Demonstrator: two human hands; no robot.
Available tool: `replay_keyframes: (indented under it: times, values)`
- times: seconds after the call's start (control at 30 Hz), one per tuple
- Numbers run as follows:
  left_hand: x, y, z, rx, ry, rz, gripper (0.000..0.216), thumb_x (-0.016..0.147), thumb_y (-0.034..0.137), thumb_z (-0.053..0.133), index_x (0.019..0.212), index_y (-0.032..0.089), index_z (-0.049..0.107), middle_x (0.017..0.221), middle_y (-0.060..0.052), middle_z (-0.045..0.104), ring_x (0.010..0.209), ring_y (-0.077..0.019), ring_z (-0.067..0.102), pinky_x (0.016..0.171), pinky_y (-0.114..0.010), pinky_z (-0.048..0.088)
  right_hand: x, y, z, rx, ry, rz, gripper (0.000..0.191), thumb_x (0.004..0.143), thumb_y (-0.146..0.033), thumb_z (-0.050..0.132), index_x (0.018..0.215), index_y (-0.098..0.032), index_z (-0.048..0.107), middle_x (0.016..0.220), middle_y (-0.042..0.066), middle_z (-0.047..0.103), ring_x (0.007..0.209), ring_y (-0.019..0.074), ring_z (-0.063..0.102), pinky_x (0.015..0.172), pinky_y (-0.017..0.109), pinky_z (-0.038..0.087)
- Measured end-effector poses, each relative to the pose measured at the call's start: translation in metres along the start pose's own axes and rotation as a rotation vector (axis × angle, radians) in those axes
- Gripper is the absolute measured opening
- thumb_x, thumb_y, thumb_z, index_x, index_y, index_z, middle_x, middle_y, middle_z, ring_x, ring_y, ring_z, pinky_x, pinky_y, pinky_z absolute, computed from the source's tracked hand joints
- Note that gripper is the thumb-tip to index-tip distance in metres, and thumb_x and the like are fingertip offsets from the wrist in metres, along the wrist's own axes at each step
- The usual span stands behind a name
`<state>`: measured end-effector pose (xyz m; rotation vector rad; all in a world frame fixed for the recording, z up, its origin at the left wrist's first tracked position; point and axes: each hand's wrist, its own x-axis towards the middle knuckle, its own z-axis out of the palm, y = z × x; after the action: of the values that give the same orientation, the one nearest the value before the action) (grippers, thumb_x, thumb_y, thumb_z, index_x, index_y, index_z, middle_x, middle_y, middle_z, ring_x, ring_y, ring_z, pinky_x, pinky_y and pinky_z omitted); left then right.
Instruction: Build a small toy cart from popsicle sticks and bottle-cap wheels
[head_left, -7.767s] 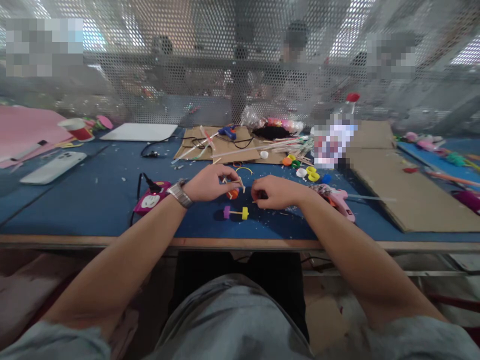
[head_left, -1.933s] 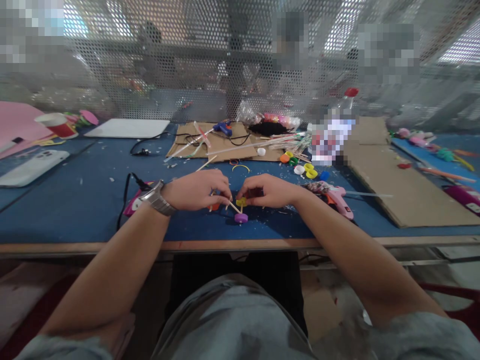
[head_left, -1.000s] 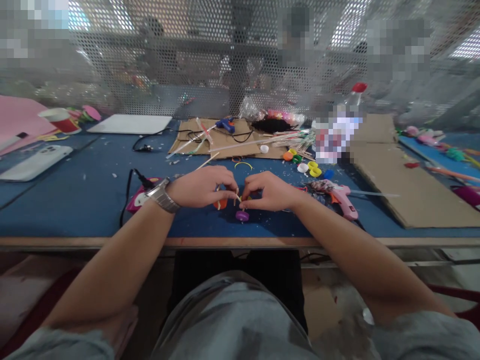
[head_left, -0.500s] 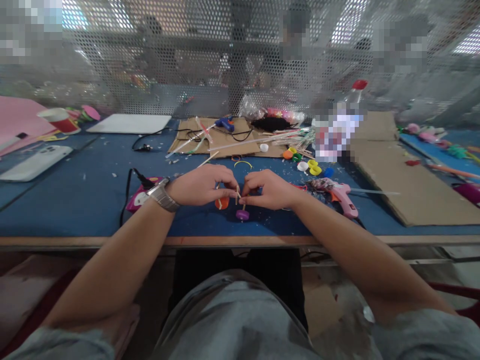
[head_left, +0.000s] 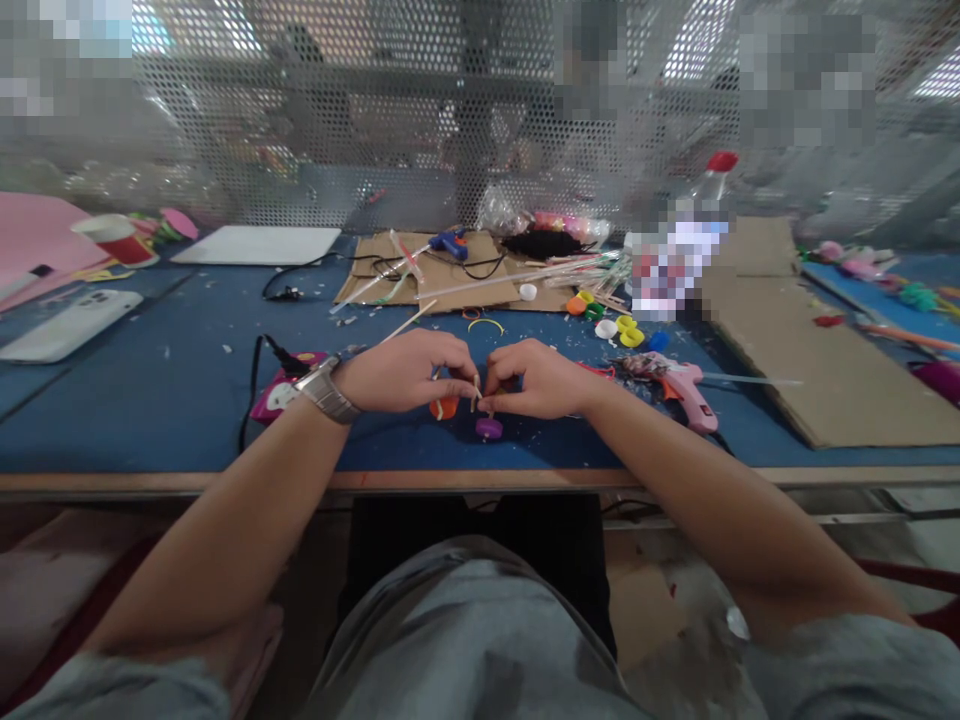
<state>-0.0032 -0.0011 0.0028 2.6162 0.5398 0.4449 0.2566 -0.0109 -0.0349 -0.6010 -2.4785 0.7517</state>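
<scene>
My left hand [head_left: 420, 370], with a metal watch [head_left: 328, 390] on its wrist, is closed in a pinch on a thin wooden stick [head_left: 475, 392]. An orange bottle cap [head_left: 444, 408] with a pale stick piece shows just below its fingers. Close beside it, my right hand [head_left: 536, 378] is closed too, its thumb and forefinger at the same small stick assembly. A purple bottle cap [head_left: 489, 428] hangs under the right fingertips. How the sticks join is hidden by the fingers.
A pink glue gun [head_left: 686, 395] lies to the right, near loose bottle caps [head_left: 630, 332]. A purple-and-white power strip [head_left: 281, 398] sits left. Behind are a blue glue gun [head_left: 448, 243] on cardboard [head_left: 465, 290], straws, and a bottle [head_left: 712, 190]. A phone [head_left: 75, 325] lies far left.
The purple cap has shifted slightly to the right and up under my right fingertips. Both hands keep nearly the same place and pinch.
</scene>
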Motion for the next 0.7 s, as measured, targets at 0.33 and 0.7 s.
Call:
replay_keyframes:
  times: [0.33,0.7]
  values:
    - [0.0013,0.0007,0.0023,0.006,-0.016,0.027,0.02,0.105,0.037,0.071,0.101,0.021,0.082,0.099,-0.005,0.081,0.092,-0.0189,0.07,0.089,-0.028,0.049,-0.0004,-0.0001,-0.0012,-0.015,-0.019,-0.004,0.021,0.096,-0.035,0.081,0.084,-0.019,0.083,0.084,0.005,0.076,0.076,0.0166,0.067,0.074,0.029,0.047]
    - [0.001,-0.0008,0.004,0.025,-0.021,0.02,0.02,0.105,0.037,0.07,0.102,0.021,0.082,0.097,-0.005,0.081,0.094,-0.0203,0.069,0.091,-0.03,0.049,-0.0009,-0.0016,-0.0045,-0.019,-0.06,0.007,0.018,0.095,-0.034,0.081,0.088,-0.019,0.084,0.088,0.005,0.079,0.079,0.0173,0.069,0.076,0.029,0.048]
